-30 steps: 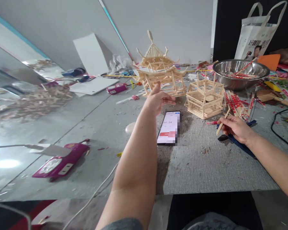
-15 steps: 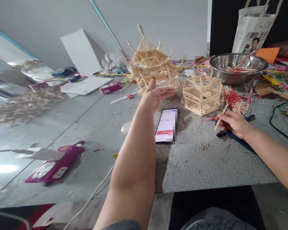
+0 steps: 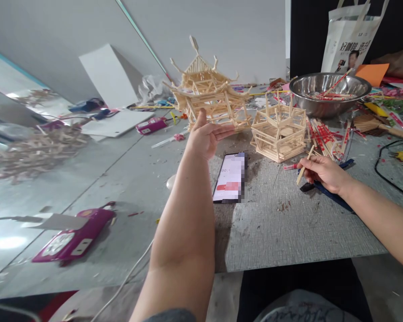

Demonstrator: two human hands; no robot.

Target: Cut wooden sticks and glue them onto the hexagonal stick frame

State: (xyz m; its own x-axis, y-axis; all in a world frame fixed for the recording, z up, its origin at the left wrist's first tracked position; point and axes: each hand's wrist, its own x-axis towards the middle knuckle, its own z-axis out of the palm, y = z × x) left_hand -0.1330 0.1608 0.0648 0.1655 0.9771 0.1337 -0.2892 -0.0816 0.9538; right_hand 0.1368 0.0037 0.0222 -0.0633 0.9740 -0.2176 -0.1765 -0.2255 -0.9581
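Observation:
My left hand (image 3: pixel 204 136) reaches out with its fingers stretched, at the front of a pagoda model (image 3: pixel 215 96) built from thin wooden sticks. Its thumb points up and hides part of the lower frame; whether the palm or fingers touch it I cannot tell. Between the thumb and fingers of my right hand (image 3: pixel 324 172) is a short wooden stick (image 3: pixel 305 167), held at a slant above the table. Just beyond that hand stands a many-sided stick frame (image 3: pixel 278 141) with upright posts. A phone (image 3: pixel 229 179) showing a timer lies between my arms.
A steel bowl (image 3: pixel 331 100) holds sticks, with red-wrapped chopsticks (image 3: pixel 325 138) lying in front. Under my right hand is a dark blue tool handle (image 3: pixel 336 197). A purple power strip (image 3: pixel 74 237) and white cable (image 3: pixel 127 277) lie left. The black cord (image 3: pixel 379 156) curves at right.
My left hand has shifted slightly left, and the pagoda model seems to have turned a little with it. My right hand keeps the stick in nearly the same place.

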